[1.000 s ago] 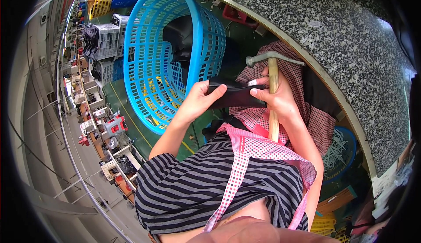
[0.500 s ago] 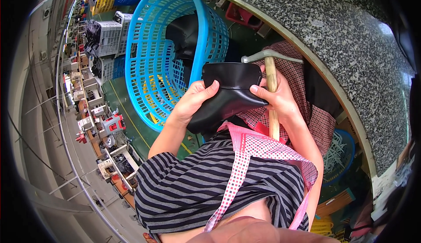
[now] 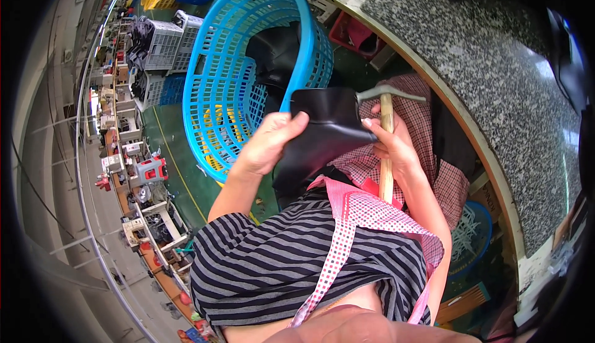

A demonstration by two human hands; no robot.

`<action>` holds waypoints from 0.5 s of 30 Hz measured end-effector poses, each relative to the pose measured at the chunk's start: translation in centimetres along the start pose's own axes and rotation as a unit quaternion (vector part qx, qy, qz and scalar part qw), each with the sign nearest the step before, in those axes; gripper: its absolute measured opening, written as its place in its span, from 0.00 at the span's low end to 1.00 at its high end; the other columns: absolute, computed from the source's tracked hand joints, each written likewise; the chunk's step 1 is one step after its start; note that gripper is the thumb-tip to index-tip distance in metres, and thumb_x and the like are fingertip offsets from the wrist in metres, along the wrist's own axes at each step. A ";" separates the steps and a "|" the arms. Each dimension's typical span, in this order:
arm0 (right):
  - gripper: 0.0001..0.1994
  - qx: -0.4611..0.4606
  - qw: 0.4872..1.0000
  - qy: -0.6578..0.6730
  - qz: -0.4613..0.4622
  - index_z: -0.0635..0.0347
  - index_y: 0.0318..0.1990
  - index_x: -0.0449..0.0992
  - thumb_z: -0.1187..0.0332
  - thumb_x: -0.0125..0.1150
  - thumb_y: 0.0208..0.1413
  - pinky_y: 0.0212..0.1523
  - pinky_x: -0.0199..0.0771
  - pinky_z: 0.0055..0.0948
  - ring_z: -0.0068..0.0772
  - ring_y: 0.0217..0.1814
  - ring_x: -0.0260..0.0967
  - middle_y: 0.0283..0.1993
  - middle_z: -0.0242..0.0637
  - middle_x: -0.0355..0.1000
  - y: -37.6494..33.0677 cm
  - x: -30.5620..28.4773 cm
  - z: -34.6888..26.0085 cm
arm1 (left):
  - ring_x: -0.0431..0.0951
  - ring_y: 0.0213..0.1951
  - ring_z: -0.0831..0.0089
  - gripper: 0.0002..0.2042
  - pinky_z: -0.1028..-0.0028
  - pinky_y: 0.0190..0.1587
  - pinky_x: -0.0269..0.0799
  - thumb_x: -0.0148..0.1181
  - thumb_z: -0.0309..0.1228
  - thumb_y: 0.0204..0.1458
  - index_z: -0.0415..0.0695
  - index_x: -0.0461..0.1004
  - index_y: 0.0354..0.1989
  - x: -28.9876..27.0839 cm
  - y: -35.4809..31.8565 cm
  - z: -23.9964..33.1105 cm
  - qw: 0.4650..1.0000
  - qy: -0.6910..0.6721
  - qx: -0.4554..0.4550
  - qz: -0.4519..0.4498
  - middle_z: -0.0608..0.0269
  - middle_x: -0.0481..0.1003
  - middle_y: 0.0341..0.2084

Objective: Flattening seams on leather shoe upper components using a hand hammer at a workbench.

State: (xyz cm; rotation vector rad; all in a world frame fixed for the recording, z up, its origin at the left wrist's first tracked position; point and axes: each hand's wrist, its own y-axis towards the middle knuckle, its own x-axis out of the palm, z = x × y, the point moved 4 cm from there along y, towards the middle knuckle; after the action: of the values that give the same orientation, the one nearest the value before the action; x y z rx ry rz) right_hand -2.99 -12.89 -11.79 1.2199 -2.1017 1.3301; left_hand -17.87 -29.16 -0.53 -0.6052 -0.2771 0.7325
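Your left fingers (image 3: 291, 130) are clamped on the black leathery piece (image 3: 327, 133), in front of your pink apron (image 3: 365, 210); your right fingers (image 3: 379, 131) clamp its other edge and the hammer (image 3: 386, 179).

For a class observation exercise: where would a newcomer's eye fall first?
Probably on the big blue basket, upper left of centre; then the hammer in the right grip, beside a shiny black piece in the left grip. The speckled worktop at upper right also stands out.

Grey top (image 3: 260, 268) with black stripes, pink apron (image 3: 375, 213) with checked strap (image 3: 328, 270)
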 end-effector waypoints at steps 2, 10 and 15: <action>0.20 0.000 1.000 0.014 0.005 0.53 0.52 0.63 0.69 0.69 0.58 0.16 0.47 0.13 0.08 0.17 0.51 0.29 0.21 0.66 0.1 -0.9 0.8 | 0.71 0.27 0.89 0.12 0.81 0.30 0.67 0.59 0.36 0.65 0.47 0.76 0.29 -2.8 -0.8 2.9 0.993 0.067 0.079 0.062 0.76 0.76 0.27; 0.16 0.033 0.999 -0.001 0.024 0.50 0.48 0.65 0.63 0.67 0.59 0.14 0.44 0.14 0.11 0.15 0.47 0.27 0.23 0.61 0.1 -2.3 0.6 | 0.74 0.54 0.72 0.30 0.71 0.60 0.66 0.60 0.43 0.65 0.36 0.61 0.68 -18.4 5.5 2.8 0.911 0.039 0.290 0.292 0.59 0.75 0.54; 0.16 -0.016 0.968 -0.229 -0.098 0.54 0.50 0.71 0.58 0.66 0.61 0.25 0.64 0.20 0.16 0.26 0.61 0.35 0.26 0.67 -3.0 0.8 -3.3 | 0.52 0.74 0.55 0.39 0.54 0.71 0.51 0.60 0.46 0.63 0.43 0.47 0.75 -10.5 6.7 7.6 0.727 0.318 0.387 0.470 0.49 0.52 0.73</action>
State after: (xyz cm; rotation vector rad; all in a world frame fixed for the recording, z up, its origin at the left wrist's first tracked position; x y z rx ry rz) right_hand -1.38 -10.94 -7.97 1.8080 -2.2053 0.9923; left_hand -32.41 -29.39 1.11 -0.1017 1.0450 1.4385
